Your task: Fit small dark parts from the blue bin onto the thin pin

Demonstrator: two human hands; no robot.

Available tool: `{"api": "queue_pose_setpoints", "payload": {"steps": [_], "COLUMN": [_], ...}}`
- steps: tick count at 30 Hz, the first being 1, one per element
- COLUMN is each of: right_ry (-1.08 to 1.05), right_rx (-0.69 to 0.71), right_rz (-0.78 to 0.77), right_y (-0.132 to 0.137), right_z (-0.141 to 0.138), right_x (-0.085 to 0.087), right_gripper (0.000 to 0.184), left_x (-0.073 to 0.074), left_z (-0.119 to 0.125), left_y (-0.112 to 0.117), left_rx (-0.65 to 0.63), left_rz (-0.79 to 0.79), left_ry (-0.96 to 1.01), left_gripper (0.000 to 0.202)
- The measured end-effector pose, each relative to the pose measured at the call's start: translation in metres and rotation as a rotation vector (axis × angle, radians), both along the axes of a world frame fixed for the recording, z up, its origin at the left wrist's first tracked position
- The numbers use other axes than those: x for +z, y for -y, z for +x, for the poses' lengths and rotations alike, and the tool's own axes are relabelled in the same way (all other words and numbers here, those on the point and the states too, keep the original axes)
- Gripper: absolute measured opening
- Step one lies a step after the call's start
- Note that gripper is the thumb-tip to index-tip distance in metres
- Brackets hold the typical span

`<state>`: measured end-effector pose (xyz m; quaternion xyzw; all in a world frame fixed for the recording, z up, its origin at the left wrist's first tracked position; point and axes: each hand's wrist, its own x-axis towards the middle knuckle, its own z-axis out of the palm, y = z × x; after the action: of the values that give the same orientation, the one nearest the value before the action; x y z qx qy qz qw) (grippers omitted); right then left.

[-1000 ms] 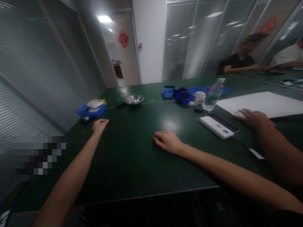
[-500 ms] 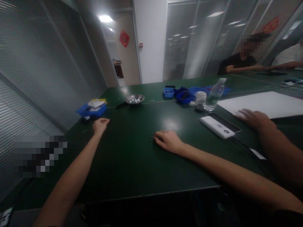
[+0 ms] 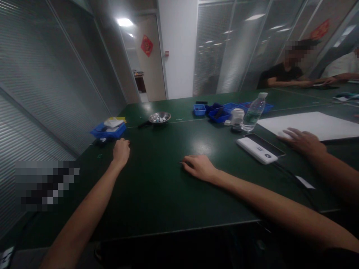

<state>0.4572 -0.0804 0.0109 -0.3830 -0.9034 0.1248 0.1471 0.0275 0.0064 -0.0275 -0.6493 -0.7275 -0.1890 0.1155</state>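
Note:
My left hand (image 3: 121, 152) is raised over the left part of the green table (image 3: 157, 179), its fingers curled together. Whatever it may hold is hidden or too small to name. Closest to it is a blue basket (image 3: 119, 130) with white and yellow packets on top. My right hand (image 3: 200, 167) rests on the table, closed, thumb and fingers pinching a thin pin-like rod (image 3: 180, 162) whose tip pokes out to the left. Beyond both hands sits a shiny metal bowl (image 3: 159, 118) with small bits inside.
At right lie a white power bank (image 3: 257, 150) with a cable and a dark phone (image 3: 266, 144). A water bottle (image 3: 254, 113) and several blue trays (image 3: 218, 116) stand farther back. Another person's hand (image 3: 303, 141) rests near a white board (image 3: 316, 121); more people sit beyond.
My left hand has turned over slightly and shifted a little right, so the back of the hand shows more. My right hand has stayed in place.

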Motion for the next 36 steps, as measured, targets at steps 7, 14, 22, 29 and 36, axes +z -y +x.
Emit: {"api": "queue_pose_setpoints", "payload": {"steps": [7,14,22,29,36], "right_ry": [0.022,0.008,0.011,0.020,0.026], "right_rx": [-0.007,0.000,-0.004,-0.001,-0.006], "right_rz": [0.031,0.048,0.027,0.023,0.046], "right_y": [-0.003,-0.004,-0.002,-0.001,-0.002], "right_z": [-0.001,-0.001,-0.001,0.000,-0.001], "right_x": [-0.003,-0.007,-0.004,-0.002,-0.004], "right_gripper": [0.028,0.028,0.028,0.028,0.028], "left_x": [0.002,0.003,0.001,0.002,0.002], "left_z": [0.009,0.011,0.001,-0.002,-0.001], "left_y": [0.004,0.004,0.000,0.000,0.000], "left_rx": [-0.021,0.012,0.035,0.042,0.071], "left_rz": [-0.033,-0.024,0.041,0.055,0.055], "left_ry": [-0.121,-0.134,0.064,0.075,0.076], "left_gripper": [0.035,0.038,0.034,0.024,0.020]}}
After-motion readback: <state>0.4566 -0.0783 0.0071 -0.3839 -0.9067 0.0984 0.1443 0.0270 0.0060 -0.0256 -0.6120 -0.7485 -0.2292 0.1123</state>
